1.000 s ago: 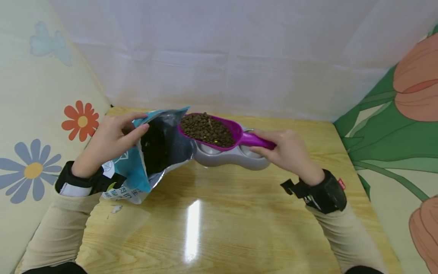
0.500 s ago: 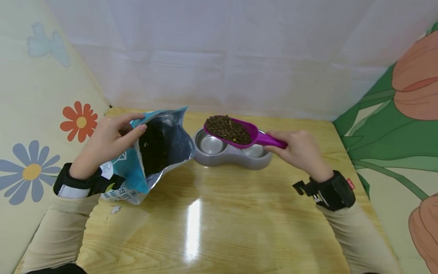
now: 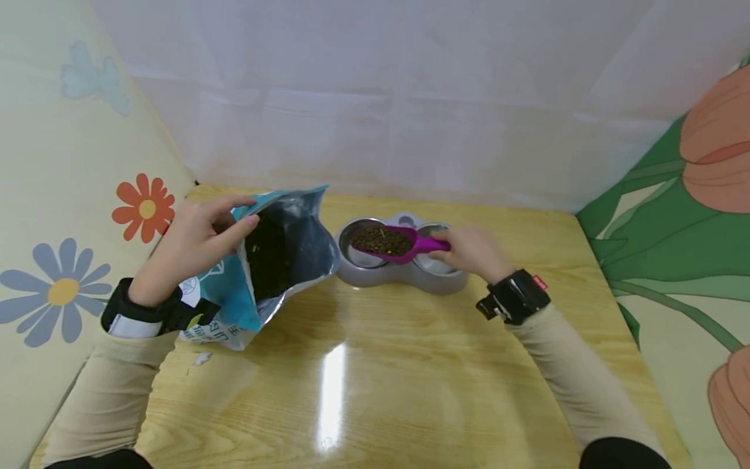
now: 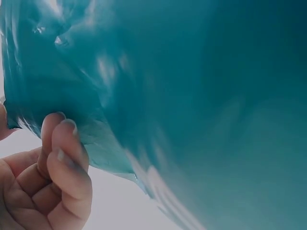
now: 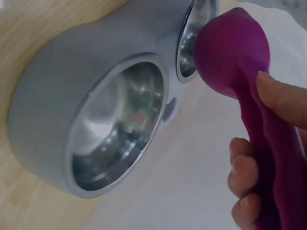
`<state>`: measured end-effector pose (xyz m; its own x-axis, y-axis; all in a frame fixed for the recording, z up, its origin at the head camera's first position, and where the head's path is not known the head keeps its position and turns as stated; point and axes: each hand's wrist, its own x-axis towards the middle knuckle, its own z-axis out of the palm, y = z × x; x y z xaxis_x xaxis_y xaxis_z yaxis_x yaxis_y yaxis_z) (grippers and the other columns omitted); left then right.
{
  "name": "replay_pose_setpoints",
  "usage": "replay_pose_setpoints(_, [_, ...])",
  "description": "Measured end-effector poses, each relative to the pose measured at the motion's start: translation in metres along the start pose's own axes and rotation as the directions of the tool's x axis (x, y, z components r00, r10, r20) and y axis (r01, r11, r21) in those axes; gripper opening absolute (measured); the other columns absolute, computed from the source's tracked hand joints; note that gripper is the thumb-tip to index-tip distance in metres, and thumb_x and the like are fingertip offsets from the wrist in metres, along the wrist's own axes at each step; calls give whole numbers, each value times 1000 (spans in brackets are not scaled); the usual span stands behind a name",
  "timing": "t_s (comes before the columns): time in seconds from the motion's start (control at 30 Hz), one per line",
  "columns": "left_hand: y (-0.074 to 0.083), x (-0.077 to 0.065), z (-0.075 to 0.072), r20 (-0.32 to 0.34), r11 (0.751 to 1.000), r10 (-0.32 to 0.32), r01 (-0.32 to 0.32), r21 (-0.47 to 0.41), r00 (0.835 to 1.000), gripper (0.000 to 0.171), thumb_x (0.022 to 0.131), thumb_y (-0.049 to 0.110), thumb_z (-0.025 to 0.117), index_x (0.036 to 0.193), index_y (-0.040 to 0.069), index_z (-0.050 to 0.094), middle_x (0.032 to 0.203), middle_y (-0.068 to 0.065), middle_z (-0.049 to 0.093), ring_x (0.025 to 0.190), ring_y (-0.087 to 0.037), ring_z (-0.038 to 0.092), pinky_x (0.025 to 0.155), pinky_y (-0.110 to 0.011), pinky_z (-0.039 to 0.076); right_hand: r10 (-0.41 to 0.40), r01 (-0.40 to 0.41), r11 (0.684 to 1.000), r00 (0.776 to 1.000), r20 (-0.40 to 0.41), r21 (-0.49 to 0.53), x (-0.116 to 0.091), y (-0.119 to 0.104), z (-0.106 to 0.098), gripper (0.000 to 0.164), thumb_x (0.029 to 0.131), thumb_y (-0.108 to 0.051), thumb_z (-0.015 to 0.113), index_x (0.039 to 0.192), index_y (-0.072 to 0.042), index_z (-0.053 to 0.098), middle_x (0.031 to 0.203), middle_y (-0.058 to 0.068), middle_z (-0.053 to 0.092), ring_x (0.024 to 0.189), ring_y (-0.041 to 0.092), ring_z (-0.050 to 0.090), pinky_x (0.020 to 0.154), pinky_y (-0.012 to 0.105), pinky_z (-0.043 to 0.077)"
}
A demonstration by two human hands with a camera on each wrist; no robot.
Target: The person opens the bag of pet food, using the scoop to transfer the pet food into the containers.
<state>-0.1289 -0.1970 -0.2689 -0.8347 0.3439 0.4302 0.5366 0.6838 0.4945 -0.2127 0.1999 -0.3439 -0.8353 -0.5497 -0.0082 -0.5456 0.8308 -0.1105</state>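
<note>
My left hand (image 3: 196, 244) pinches the rim of a blue foil bag (image 3: 237, 293) whose mouth gapes to the right, with dark brown kibble (image 3: 266, 257) inside. In the left wrist view, curled fingers (image 4: 69, 158) lie against the blue bag wall. My right hand (image 3: 471, 251) grips the handle of a purple scoop (image 3: 418, 244) heaped with brown kibble. The scoop is held level above a grey double pet bowl (image 3: 387, 277), over its left metal dish. From the right wrist view, the near metal dish (image 5: 120, 127) holds nothing, and the scoop's rounded back hides its load.
The wooden table (image 3: 398, 371) bears the bag and bowl, with a white cloth (image 3: 398, 104) hanging behind. Floral panels flank it left and right. A small white scrap (image 3: 202, 358) lies by the bag's base.
My right hand carried the loaded scoop rightward away from the bag mouth, then back left and lower over the left dish. My left hand keeps its hold on the bag.
</note>
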Motion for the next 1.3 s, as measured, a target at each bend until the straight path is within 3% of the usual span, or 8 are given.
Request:
replay_pose_setpoints(0.1, [0,0,0,-1,1000,-2,2,8,1000,32,87,12,60,116,-2,59,52,3,50,44,-6,46,39,-26,32,-4,4,1000,998,61,-7,17,-3,-3,16,82,-30,67,81,-13,66,60,-2,48,51,13,41,46,27,31])
replay_pose_setpoints(0.23, [-1,0,0,-6,1000,3,-3,15,1000,32,87,12,61,116,-1,59,52,4,50,44,-5,46,39,-25,31,-32,38,998,992,118,-55,37,-11,-10,20,79,-25,68,66,-15,57,61,-2,46,54,14,41,48,28,32])
replay_pose_setpoints(0.5, [-1,0,0,-6,1000,6,-6,19,1000,32,86,12,61,116,-1,60,52,4,50,45,-6,46,40,-25,32,-74,113,968,982,175,-223,63,-35,-26,14,71,-15,69,67,-11,56,67,2,54,63,20,50,55,35,44])
replay_pose_setpoints(0.63, [-2,0,0,-9,1000,10,-10,23,1000,32,87,12,61,116,0,60,52,4,50,45,-6,46,40,-25,32,-71,123,944,982,177,-306,70,-47,-34,12,71,-12,69,70,-9,58,72,4,56,67,22,52,54,37,47])
replay_pose_setpoints(1.0, [-3,0,1,-9,1000,7,-7,21,1000,32,87,12,61,116,0,60,52,5,51,44,-5,45,40,-24,31,-144,216,838,973,179,-502,79,-60,-41,10,68,2,63,71,-8,62,74,7,59,60,22,53,51,34,48])
replay_pose_setpoints(1.3, [-5,1,1,-7,1000,9,-9,29,1000,33,87,13,61,116,-2,59,53,6,51,44,-5,45,40,-24,30,-231,258,818,966,118,-514,77,-57,-40,14,70,3,61,63,-9,61,66,5,60,55,21,52,50,36,48])
